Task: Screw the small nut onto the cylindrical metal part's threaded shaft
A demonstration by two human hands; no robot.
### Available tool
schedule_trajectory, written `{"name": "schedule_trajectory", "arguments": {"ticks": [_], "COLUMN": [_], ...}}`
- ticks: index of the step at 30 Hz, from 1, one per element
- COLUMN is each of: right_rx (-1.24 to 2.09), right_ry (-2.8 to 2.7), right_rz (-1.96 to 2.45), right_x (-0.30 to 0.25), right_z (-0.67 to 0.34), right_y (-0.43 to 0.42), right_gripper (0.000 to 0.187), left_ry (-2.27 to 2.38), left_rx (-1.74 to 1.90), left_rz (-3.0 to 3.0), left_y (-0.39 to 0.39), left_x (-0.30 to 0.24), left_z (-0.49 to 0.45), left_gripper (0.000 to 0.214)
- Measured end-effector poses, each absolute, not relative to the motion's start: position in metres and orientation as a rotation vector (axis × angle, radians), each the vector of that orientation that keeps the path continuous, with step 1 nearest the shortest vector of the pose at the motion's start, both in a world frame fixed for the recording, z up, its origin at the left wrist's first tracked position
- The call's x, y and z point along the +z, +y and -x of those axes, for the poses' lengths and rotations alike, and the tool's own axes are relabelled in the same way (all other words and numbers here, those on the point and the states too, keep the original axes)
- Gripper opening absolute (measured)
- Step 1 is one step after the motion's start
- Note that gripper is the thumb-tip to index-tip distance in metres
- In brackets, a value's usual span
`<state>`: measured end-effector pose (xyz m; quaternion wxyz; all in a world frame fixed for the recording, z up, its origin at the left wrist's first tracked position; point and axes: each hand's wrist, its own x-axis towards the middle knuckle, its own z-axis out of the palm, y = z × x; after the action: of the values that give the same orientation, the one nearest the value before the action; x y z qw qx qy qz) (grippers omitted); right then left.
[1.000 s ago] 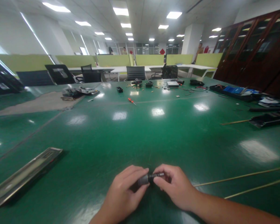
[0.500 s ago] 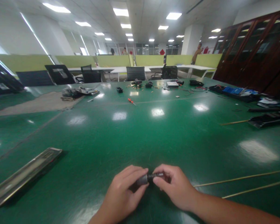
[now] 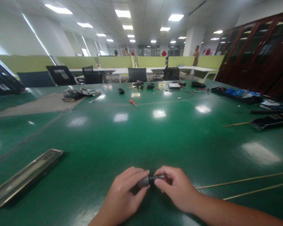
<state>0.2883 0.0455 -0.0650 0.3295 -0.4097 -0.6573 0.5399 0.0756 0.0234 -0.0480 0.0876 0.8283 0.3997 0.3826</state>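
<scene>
Near the front edge of a big green table (image 3: pixel 141 138), my left hand (image 3: pixel 124 196) and my right hand (image 3: pixel 175 188) meet on a small dark cylindrical part (image 3: pixel 148 180). The left fingers pinch its thicker grey end. The right thumb and fingers pinch the thinner black end. The part lies level between the two hands, just above the tabletop. Most of it is hidden by the fingers.
A long flat metal tray (image 3: pixel 23 177) lies at the left front. Two thin brass rods (image 3: pixel 245 183) run off to the right. A red-handled screwdriver (image 3: pixel 132 102), small black parts (image 3: pixel 120 90) and tools sit at the far side. Dark trays (image 3: pixel 271 121) line the right edge; office chairs (image 3: pixel 136 74) stand behind.
Both hands stay closed on the small part in nearly the same spot. The view has shifted very slightly; nothing on the table has moved.
</scene>
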Motion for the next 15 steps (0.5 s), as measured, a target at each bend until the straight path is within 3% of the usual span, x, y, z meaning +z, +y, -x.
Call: {"name": "schedule_trajectory", "arguments": {"ticks": [7, 15], "right_rx": [1.419, 1.453], "right_ry": [-1.717, -1.706], "right_rz": [1.084, 1.093], "right_x": [-0.067, -0.067], "right_z": [-0.288, -0.286], "right_y": [0.047, 0.043], "right_gripper": [0.017, 0.016], "left_ry": [1.212, 1.474], "left_rx": [1.155, 0.898], "left_rz": [-2.498, -2.643], "left_y": [0.023, 0.012], "left_x": [-0.043, -0.025], "left_z": [-0.074, -0.047], "left_gripper": [0.029, 0.02]}}
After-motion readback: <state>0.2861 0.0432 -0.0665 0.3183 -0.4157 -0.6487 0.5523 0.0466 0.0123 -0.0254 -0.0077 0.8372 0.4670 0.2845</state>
